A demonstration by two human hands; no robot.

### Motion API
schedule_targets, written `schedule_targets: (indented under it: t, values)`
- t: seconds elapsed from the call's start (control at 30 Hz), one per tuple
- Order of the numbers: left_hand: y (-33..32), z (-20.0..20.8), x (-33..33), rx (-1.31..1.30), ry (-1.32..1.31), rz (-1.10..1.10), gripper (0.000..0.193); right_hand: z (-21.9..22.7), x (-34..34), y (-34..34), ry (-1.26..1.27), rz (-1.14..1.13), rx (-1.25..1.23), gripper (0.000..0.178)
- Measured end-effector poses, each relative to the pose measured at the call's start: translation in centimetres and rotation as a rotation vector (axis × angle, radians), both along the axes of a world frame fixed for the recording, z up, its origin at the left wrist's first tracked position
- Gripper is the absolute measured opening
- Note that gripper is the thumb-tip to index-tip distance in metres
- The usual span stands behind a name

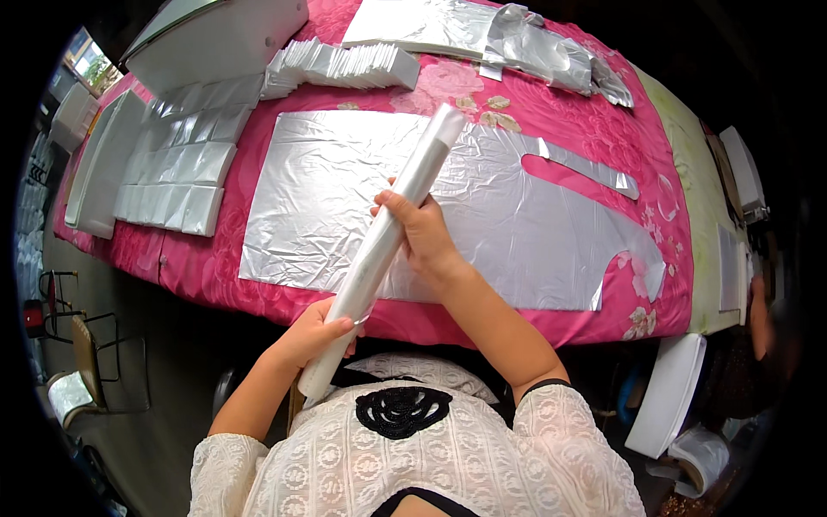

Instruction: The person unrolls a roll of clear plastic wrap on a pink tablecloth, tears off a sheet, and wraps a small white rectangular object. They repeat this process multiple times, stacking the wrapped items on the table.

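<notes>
A long, whitish roll of thin plastic film (365,267) slants across in front of my chest, its far end raised over the table. My left hand (320,333) is wrapped round its lower part, near my body. Higher up, about the middle, my right hand (419,231) grips the same roll with the thumb across the top. Under it, silver-grey plastic bags with handle cut-outs (319,198) lie flat, crinkled, their handles toward the right. How many layers lie there I cannot tell.
A pink flowered cloth (646,164) covers the table. Folded plastic packets in rows (177,164) and a white box (215,43) stand at the left. Upright folded packets (345,65) and more silver bags (431,26) lie at the back. A chair (86,362) stands at lower left.
</notes>
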State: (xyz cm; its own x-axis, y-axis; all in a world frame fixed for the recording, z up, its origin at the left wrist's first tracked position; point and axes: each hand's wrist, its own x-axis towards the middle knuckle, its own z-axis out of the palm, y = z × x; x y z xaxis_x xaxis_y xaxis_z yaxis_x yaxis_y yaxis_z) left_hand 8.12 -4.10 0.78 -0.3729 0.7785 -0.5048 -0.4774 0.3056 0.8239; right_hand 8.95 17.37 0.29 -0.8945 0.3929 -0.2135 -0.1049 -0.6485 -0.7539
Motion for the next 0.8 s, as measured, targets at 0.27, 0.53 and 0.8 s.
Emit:
schedule_targets:
  t: [0.27, 0.53, 0.8]
  values:
    - [-4.4, -1.8, 1.3, -0.070, -0.282, -0.111, 0.074, -2.6, 0.7, 11.8, -0.273, -0.167, 0.720, 0.028]
    - [-4.9, -2.3, 1.0, 0.025, -0.465, -0.129, 0.070, -0.7, 1.2, 11.3, -0.320, 0.456, 0.765, 0.025]
    - [-6.2, -2.9, 1.0, -0.042, -0.515, -0.211, 0.072, -0.8, 1.6, 15.9, -0.370, 0.376, 0.911, 0.022]
